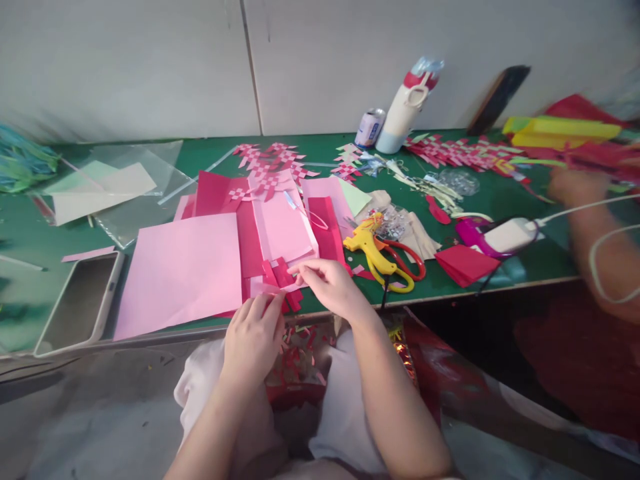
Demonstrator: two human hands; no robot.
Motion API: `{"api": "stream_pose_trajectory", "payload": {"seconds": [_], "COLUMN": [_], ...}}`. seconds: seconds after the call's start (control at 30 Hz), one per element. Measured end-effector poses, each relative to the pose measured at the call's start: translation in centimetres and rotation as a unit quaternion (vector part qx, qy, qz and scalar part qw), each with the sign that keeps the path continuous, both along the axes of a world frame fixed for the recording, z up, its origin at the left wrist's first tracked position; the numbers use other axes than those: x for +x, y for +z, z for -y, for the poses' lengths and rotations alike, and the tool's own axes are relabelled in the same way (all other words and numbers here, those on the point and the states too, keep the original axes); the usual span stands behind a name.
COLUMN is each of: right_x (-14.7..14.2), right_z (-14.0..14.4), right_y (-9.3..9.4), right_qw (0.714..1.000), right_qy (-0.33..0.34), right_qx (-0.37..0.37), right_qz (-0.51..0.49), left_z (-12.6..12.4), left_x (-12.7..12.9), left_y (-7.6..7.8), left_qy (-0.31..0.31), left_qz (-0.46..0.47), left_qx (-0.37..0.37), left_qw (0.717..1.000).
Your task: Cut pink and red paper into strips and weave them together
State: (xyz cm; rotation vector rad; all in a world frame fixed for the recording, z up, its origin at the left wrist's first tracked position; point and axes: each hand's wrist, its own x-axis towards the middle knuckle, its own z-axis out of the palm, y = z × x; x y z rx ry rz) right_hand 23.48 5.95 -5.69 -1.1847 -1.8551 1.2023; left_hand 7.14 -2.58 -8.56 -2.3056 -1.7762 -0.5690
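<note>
Between my two hands, near the table's front edge, is a small weave of red and pink paper strips (pixel 284 270). My left hand (pixel 254 328) is closed on its lower left, where a light pink strip runs across. The fingertips of my right hand (pixel 327 285) pinch its right side; the exact strip ends are partly hidden by my fingers. Under and behind the weave lie pink folded paper (pixel 283 227) and dark red sheets (pixel 326 233). A large light pink sheet (pixel 185 270) lies left of my hands. Yellow-handled scissors (pixel 377 250) and red-handled scissors (pixel 413 257) rest to the right.
Finished-looking checkered paper weaves (pixel 273 163) lie at the back. A phone (pixel 83 300) is at left; a white bottle (pixel 406 110) and a can (pixel 370 128) stand by the wall. At right, a white charger (pixel 510 237) sits near another person's arm (pixel 595 227). Paper scraps (pixel 305 347) lie below.
</note>
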Motion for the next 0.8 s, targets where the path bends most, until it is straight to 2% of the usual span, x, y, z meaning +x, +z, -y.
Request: {"api": "stream_pose_trajectory", "payload": {"seconds": [0.07, 0.17, 0.27, 0.57, 0.8], "right_x": [0.8, 1.5, 1.6, 1.3, 0.6], "right_z": [0.0, 0.3, 0.4, 0.0, 0.3], "right_y": [-0.1, -0.5, -0.8, -1.3, -0.7], "right_qw": [0.997, 0.973, 0.955, 0.94, 0.935], "right_qy": [-0.012, -0.024, -0.009, 0.021, 0.027], "right_qx": [0.058, 0.152, 0.184, 0.241, 0.303], "right_qz": [0.058, 0.172, 0.234, 0.239, 0.18], "left_z": [-0.1, -0.3, -0.5, -1.0, -1.4], "left_x": [0.0, 0.0, 0.2, 0.6, 1.0], "left_y": [0.0, 0.0, -0.1, -0.1, 0.2], "left_qy": [0.0, 0.007, 0.016, 0.055, 0.099], "left_qz": [0.005, 0.014, 0.022, 0.028, 0.026], "left_qx": [0.001, 0.004, 0.013, 0.013, 0.004], "left_qw": [1.0, 1.0, 1.0, 0.998, 0.995]}}
